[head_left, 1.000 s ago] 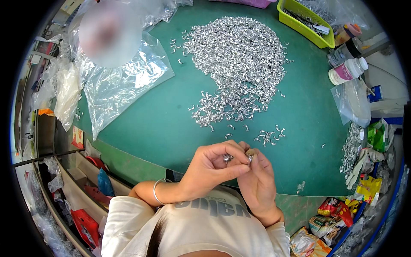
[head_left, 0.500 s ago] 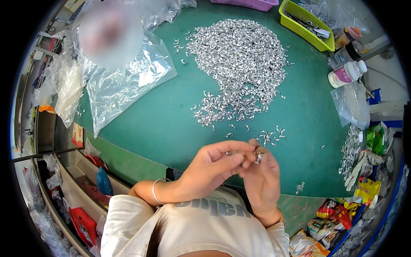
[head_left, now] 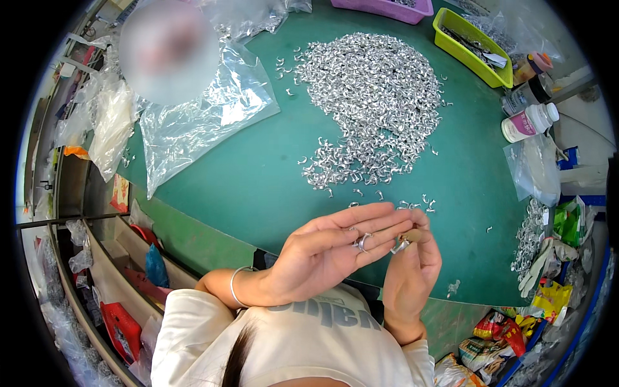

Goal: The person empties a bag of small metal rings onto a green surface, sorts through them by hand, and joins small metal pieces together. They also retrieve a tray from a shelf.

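My left hand (head_left: 316, 258) is turned palm up with its fingers stretched out together. A small curved silver metal piece (head_left: 363, 242) sits against those fingers by the thumb tip. My right hand (head_left: 416, 271) pinches another silver metal piece (head_left: 400, 246) between thumb and fingers. Something brown (head_left: 411, 237) shows at that pinch; I cannot tell what it is. The fingertips of both hands meet over the table's near edge. Just beyond them lie a few loose silver pieces (head_left: 429, 203), partly hidden by my fingers. A large heap of such pieces (head_left: 374, 97) spreads farther back.
The green table (head_left: 238, 200) carries a clear plastic bag (head_left: 200, 135) at left. At the back stand a purple basket (head_left: 387, 8) and a yellow-green basket (head_left: 477, 55). A white bottle (head_left: 530, 122) and more metal pieces (head_left: 530, 235) line the right side.
My left fingers have straightened and opened out from their curled pose, exposing the piece in them. My right hand has shifted slightly right, still pinching its piece. The whole view has shifted slightly.
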Tool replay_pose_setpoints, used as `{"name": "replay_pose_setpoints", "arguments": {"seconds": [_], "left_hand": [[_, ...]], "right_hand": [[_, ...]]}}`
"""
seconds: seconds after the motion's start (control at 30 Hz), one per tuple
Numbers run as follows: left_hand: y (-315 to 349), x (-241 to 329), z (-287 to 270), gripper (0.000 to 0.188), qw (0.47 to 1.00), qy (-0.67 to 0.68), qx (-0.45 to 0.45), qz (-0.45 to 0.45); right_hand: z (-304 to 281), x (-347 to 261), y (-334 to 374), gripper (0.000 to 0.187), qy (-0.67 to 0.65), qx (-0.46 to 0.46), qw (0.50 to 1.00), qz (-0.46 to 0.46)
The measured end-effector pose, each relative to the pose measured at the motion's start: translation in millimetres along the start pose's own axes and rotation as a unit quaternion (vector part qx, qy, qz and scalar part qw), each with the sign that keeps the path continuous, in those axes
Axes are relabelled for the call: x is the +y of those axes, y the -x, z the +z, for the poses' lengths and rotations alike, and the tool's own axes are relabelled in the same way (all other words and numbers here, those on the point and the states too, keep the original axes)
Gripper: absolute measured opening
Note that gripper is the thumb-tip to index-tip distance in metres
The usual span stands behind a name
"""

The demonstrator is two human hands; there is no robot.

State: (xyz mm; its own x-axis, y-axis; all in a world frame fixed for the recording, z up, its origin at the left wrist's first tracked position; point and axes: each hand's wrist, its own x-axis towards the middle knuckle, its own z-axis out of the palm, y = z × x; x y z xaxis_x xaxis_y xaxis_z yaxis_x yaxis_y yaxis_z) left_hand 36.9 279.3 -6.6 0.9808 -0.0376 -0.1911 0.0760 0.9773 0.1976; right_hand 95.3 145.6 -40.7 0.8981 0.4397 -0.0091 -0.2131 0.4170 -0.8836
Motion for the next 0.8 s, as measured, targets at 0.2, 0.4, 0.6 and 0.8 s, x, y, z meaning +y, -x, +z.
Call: {"name": "replay_pose_setpoints", "arguments": {"seconds": [0.2,0.4,0.6,0.8], "left_hand": [[0.4,0.2,1.0,0.046,0.999,0.052,0.005,-0.007],[1.4,-1.5,0.7,0.048,1.000,0.013,0.002,-0.001],[3.0,-1.4,5.1,0.048,1.000,0.023,0.004,0.001],[3.6,-2.0,7.2,0.048,0.999,0.049,0.015,-0.006]], "right_hand": [[-1.4,2.9,1.5,0.015,0.032,-0.003,0.999,-0.018],[1.0,0.4,3.4,0.014,0.025,-0.004,0.999,-0.021],[2.6,-1.4,4.5,0.013,0.022,-0.010,0.999,-0.020],[2.4,-1.7,5.7,0.015,-0.031,0.009,0.999,0.012]]}}
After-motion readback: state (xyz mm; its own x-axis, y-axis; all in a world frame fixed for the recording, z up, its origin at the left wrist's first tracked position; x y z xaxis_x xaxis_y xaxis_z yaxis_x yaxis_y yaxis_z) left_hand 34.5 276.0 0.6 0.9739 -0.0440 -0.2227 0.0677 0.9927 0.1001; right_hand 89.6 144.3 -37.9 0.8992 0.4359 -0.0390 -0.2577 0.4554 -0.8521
